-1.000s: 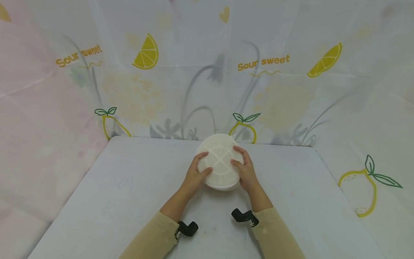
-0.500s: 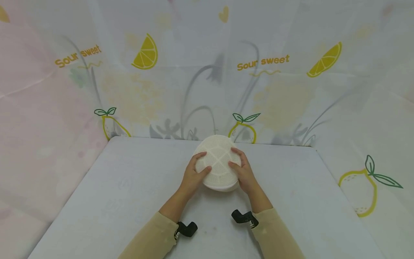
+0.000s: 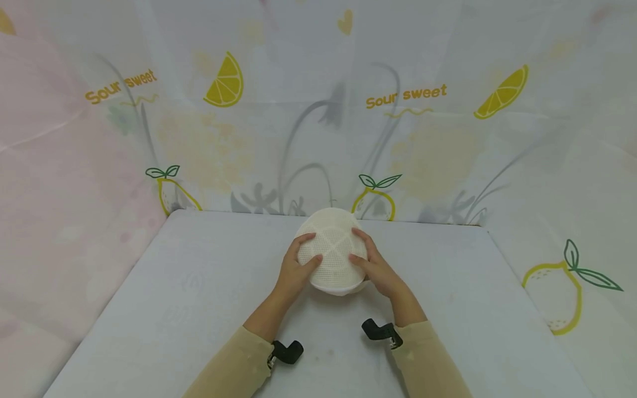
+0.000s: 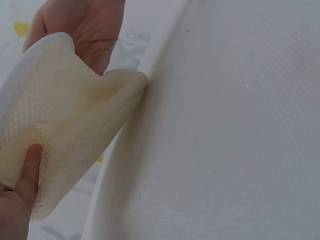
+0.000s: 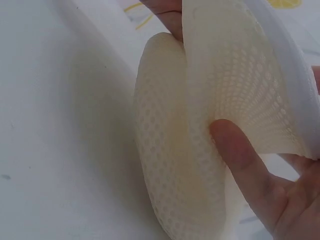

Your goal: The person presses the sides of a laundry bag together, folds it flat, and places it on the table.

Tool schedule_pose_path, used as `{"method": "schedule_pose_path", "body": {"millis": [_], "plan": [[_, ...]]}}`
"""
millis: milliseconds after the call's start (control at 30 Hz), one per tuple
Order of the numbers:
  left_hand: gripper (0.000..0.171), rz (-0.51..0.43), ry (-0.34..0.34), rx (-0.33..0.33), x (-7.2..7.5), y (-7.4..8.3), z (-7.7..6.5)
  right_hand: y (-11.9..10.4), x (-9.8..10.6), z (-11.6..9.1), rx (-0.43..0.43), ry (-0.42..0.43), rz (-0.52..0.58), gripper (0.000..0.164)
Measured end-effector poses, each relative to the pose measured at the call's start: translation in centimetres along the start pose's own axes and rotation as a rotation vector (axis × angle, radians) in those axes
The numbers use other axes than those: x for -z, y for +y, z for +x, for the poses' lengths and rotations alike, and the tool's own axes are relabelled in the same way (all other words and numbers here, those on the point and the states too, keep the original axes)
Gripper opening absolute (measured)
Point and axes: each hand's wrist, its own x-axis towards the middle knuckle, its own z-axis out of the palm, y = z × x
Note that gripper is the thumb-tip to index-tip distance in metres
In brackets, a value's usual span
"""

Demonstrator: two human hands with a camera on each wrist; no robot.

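Observation:
A round, cream-white mesh laundry bag (image 3: 332,243) with crossed seams on its face is held between both hands near the back of the table. My left hand (image 3: 294,272) grips its left side, thumb on the front and fingers around the edge. On the opposite side, my right hand (image 3: 380,272) holds it the same way. In the left wrist view the soft mesh (image 4: 85,115) bends into a fold above the white surface. The right wrist view shows the right thumb (image 5: 237,145) pressed into the mesh, beside a smooth white edge band (image 5: 295,65).
A white table (image 3: 199,309) lies under the hands. Behind it hangs a cloth backdrop (image 3: 278,138) printed with lemons and lettering. A black wrist-worn piece sits at each cuff, the left one (image 3: 287,352) and the right one (image 3: 379,331).
The bag and both hands have shifted slightly left, and the bag's face has narrowed and bulged between them. The right wrist has turned a little outward to the right.

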Motion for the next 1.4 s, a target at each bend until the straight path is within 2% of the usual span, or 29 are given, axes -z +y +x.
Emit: {"method": "schedule_pose_path", "body": {"millis": [167,400,567,700,967,1200,1400], "plan": [[0.056,0.008,0.007,-0.018,-0.1,0.0,-0.1,0.0,0.0,-0.1,0.023,-0.018,0.046,0.069],[0.057,0.037,-0.021,-0.003,-0.2,-0.3,-0.2,0.5,-0.1,0.0,0.091,-0.016,0.226,0.069],[0.059,0.047,-0.074,0.013,-0.4,-0.8,-0.1,0.7,0.0,0.2,0.134,0.042,0.3,0.064],[0.063,0.058,-0.115,0.032,-0.6,-0.9,-0.1,0.5,0.0,0.2,0.119,0.1,0.352,0.063],[0.066,0.068,-0.129,0.002,-1.0,-1.2,0.1,0.3,-0.1,0.2,0.082,0.192,0.369,0.067],[0.073,0.117,-0.108,-0.002,-1.0,-0.9,0.2,0.3,-0.2,0.3,0.076,0.221,0.401,0.069],[0.081,0.139,-0.085,0.008,-0.8,-0.6,0.5,0.7,-0.2,0.6,0.048,0.241,0.381,0.072]]}}
